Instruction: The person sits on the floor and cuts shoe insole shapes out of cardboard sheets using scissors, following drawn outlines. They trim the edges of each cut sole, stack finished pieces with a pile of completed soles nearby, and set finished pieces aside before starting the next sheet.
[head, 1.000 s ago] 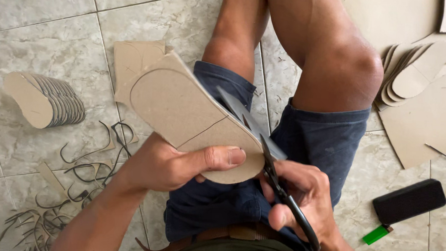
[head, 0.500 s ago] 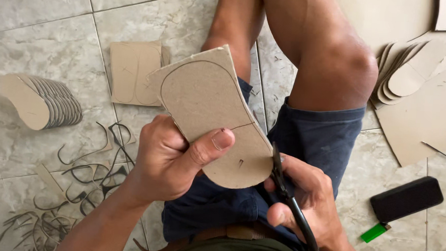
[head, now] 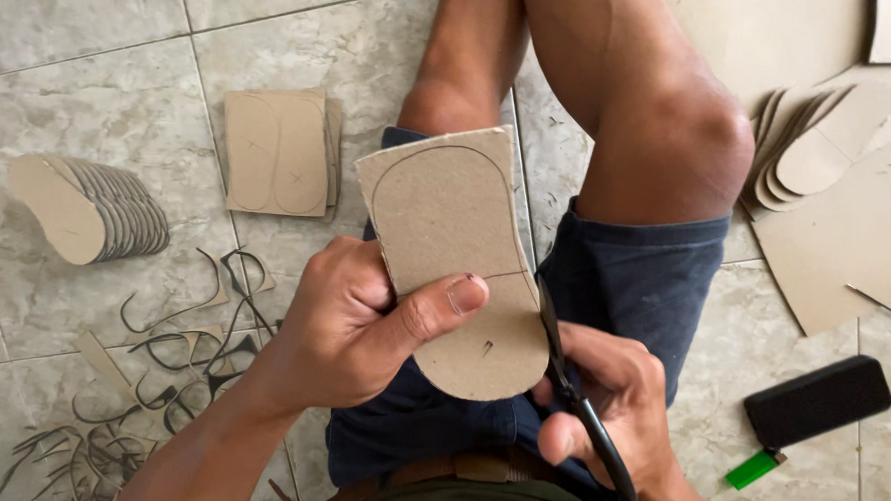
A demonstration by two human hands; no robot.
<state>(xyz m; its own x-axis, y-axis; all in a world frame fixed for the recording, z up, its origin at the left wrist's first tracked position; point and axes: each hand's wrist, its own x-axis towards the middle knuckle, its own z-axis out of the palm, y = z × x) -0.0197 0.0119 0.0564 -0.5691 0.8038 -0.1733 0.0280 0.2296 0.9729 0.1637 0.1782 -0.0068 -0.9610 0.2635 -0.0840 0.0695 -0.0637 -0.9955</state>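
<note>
Cardboard piece point(head: 452, 251), marked with a sole outline and already rounded at its near end, sits upright over our lap, above the blue shorts point(head: 624, 288). Our left hand point(head: 362, 327) clamps it, thumb pressed across its face and fingers curled behind. Our right hand point(head: 609, 408) is closed through the handles of the black scissors point(head: 574, 396), whose blades meet the card's right edge. On the tiled floor point(head: 93, 55) to our left lie a fanned stack of cut soles point(head: 77, 209), marked cardboard blanks point(head: 274, 153) and curled offcuts point(head: 160, 368); to our right, more soles point(head: 821, 147), a black case point(head: 818, 400) and a green lighter point(head: 753, 469).
</note>
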